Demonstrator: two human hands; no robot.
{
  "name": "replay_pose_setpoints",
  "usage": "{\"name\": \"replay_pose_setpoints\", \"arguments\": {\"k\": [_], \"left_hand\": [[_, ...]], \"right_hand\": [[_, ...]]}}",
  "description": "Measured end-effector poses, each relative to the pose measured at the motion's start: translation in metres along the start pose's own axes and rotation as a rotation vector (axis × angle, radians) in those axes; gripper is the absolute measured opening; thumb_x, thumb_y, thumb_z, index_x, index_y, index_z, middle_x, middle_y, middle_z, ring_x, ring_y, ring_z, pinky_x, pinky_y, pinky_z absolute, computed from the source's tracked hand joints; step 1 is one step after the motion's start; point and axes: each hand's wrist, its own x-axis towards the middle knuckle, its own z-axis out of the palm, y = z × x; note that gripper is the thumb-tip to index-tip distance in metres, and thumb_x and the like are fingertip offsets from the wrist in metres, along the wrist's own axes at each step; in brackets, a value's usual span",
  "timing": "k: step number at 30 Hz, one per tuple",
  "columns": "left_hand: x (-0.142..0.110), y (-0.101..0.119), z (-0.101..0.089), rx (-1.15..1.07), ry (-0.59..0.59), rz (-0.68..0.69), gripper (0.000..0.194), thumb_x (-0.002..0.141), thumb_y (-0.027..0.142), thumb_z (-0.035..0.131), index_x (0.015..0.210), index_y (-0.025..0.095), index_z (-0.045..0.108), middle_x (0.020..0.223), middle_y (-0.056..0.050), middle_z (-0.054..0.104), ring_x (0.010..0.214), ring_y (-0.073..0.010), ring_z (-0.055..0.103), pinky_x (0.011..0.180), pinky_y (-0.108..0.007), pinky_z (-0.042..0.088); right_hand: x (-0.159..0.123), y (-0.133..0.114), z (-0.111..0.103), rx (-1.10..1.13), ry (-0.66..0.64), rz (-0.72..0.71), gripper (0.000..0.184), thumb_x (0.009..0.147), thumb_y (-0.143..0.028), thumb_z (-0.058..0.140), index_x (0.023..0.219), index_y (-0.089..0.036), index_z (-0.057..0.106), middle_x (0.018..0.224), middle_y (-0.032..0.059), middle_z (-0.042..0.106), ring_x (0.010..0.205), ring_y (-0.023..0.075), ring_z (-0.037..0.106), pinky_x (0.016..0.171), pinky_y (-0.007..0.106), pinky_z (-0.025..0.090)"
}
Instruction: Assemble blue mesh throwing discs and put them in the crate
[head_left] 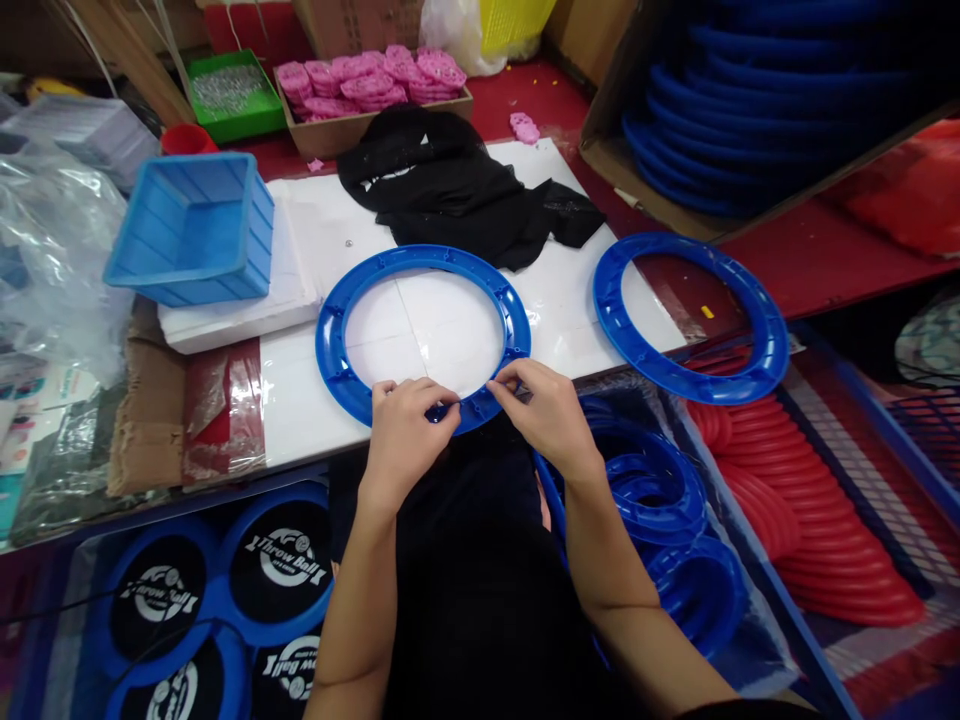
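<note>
A flat blue plastic ring [330, 345] lies on the white work surface in front of me, its moulded side with small posts facing up. My left hand [411, 430] is closed at the ring's near edge, thumb and fingers curled against it. At the near right of the same ring, my right hand [546, 408] pinches thumb and forefinger together on the rim; whatever sits between those fingertips is too small to make out. A second blue ring [772, 340] rests to the right, overhanging the edge. Black mesh fabric [457, 185] is heaped just behind the first ring.
Behind stand a light-blue bin [191, 245], a green tray [232, 95] of small metal pieces and a box of pink parts [367, 85]. Blue rings [750, 110] are stacked at upper right. Below are "Throw Ball" discs [281, 560], more blue rings and red rings [810, 510].
</note>
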Motion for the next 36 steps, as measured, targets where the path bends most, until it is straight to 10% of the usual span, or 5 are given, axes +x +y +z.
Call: {"name": "replay_pose_setpoints", "arguments": {"k": [11, 19, 36], "left_hand": [[0.007, 0.017, -0.003, 0.243, -0.118, 0.082, 0.019, 0.104, 0.027, 0.061, 0.111, 0.023, 0.078, 0.109, -0.005, 0.079, 0.105, -0.0268, 0.071, 0.101, -0.049, 0.04], [0.011, 0.013, 0.016, 0.199, -0.106, 0.154, 0.019, 0.1, 0.016, 0.058, 0.107, 0.02, 0.075, 0.107, -0.005, 0.077, 0.1, -0.0233, 0.072, 0.083, -0.035, 0.053], [0.007, 0.001, 0.014, 0.107, -0.041, 0.2, 0.02, 0.096, 0.013, 0.059, 0.104, 0.021, 0.075, 0.103, -0.002, 0.078, 0.099, -0.021, 0.073, 0.08, -0.032, 0.054]], "right_hand": [[-0.022, -0.008, 0.02, -0.084, 0.112, 0.037, 0.015, 0.098, -0.021, 0.064, 0.084, -0.024, 0.064, 0.084, 0.0032, 0.068, 0.082, 0.0228, 0.066, 0.076, 0.034, 0.046], [-0.017, -0.005, -0.01, 0.046, -0.115, -0.035, 0.014, 0.1, -0.016, 0.06, 0.099, -0.023, 0.073, 0.097, 0.0039, 0.073, 0.087, 0.0209, 0.069, 0.08, 0.033, 0.051], [-0.001, 0.017, -0.002, 0.021, 0.084, -0.207, 0.011, 0.098, -0.017, 0.066, 0.091, -0.024, 0.063, 0.09, 0.0035, 0.067, 0.088, 0.0221, 0.067, 0.083, 0.035, 0.053]]}}
